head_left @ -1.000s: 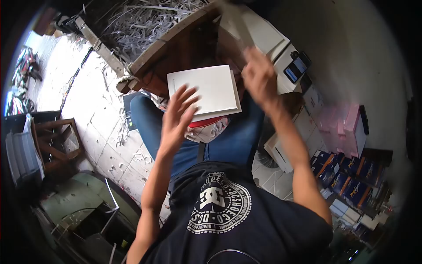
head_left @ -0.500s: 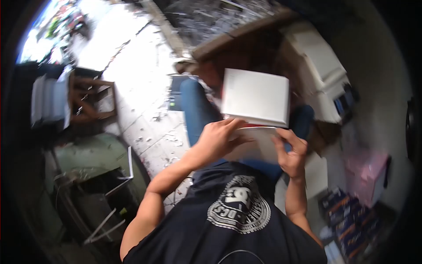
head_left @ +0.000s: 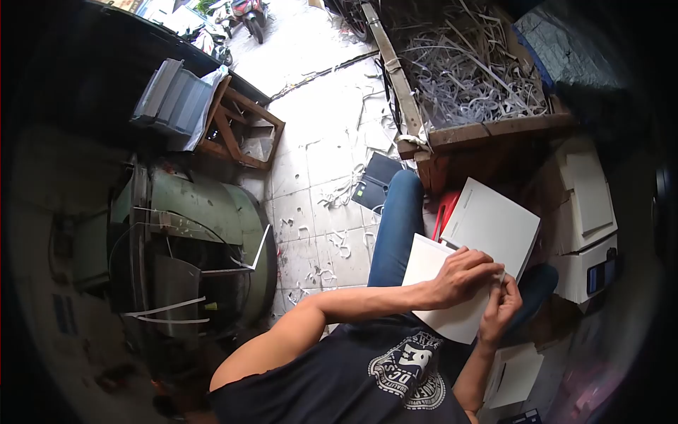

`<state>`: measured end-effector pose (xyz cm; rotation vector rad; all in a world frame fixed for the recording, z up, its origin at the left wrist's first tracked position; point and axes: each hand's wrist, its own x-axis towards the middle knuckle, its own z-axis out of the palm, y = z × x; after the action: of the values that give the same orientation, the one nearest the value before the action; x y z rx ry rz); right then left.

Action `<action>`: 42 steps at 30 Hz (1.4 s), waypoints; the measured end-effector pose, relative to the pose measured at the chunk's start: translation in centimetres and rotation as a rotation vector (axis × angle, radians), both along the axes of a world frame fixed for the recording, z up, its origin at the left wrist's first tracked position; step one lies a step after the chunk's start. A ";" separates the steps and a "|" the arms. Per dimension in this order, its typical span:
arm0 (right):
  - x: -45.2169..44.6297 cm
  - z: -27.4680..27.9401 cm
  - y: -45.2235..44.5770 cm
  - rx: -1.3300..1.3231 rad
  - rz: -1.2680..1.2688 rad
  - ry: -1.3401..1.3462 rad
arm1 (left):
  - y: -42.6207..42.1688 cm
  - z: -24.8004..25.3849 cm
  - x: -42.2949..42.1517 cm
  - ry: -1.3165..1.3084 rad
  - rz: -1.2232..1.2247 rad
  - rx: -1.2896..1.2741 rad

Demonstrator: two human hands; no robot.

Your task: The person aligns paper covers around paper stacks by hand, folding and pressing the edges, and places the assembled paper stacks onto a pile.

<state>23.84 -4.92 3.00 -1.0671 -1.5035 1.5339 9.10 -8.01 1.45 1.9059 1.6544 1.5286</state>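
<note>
A white booklet or sheaf of paper (head_left: 424,272) lies tilted across my lap. Over its right part, my left hand (head_left: 462,275) curls with its fingertips at the far right corner. My right hand (head_left: 500,304) pinches that same corner from the right side, its fingertips close to the left ones. What exactly sits between the fingertips is too small to make out. Just beyond is a white stack of paper (head_left: 494,219) with faint print near its left edge, resting over something red (head_left: 445,210) between my knees.
A wooden bin (head_left: 494,131) of shredded paper strips (head_left: 473,78) stands ahead. White paper stacks (head_left: 590,205) and a phone (head_left: 602,274) are on the right. A green machine (head_left: 205,205) and a wooden stand (head_left: 244,127) are on the left. Paper scraps litter the tiled floor (head_left: 304,219).
The head view has swung, shifting my lap rightward in the picture. My left hand has moved across the booklet to its right corner, beside my right hand. The booklet now lies flatter.
</note>
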 end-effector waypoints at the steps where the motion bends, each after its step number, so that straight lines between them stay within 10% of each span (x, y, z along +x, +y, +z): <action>1: 0.1 -0.2 -0.1 -0.019 -0.018 0.038 | -0.1 0.1 0.2 -0.003 -0.013 -0.006; 9: 0.7 1.0 -1.4 -0.308 -0.209 0.203 | 1.4 0.2 -0.9 -0.308 -0.458 -0.262; 13: 4.7 0.4 -0.9 -0.231 -0.145 0.215 | 7.0 1.0 -5.1 -0.012 -0.485 -0.118; 18: 13.2 3.0 -1.9 -0.096 -0.386 0.137 | 21.3 0.6 -24.7 0.704 0.147 0.197; 19: 14.3 3.2 -1.9 -0.065 -0.422 0.176 | 24.3 0.5 -30.1 0.574 0.189 0.373; 20: 14.9 3.3 -1.6 0.009 -0.414 0.221 | 25.3 -0.1 -34.0 0.170 0.493 -0.166; 24: 15.2 2.4 0.3 0.205 -0.445 0.444 | 22.2 3.2 -33.2 0.333 0.953 0.049; 26: 15.1 0.0 1.6 0.234 -0.386 0.550 | 18.2 4.2 -25.3 0.067 0.664 0.085; 29: 12.7 -4.7 4.9 0.196 -0.195 0.552 | 9.9 2.8 -13.6 -1.179 -0.466 -0.584; 31: 8.9 -3.8 6.8 0.209 -0.080 0.253 | 6.1 2.0 -9.2 -1.563 -0.618 -0.731; 37: 5.5 -5.8 10.0 0.064 -0.093 -0.242 | 3.3 -3.0 -5.7 -0.375 0.238 -0.560; 42: 7.1 -7.4 10.7 0.225 0.016 -0.487 | 2.3 -3.8 -6.2 -0.115 0.362 -0.658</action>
<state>30.94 5.74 -4.43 -1.3558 -1.9590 1.1235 2.88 -5.76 -2.39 1.2047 2.1733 0.9667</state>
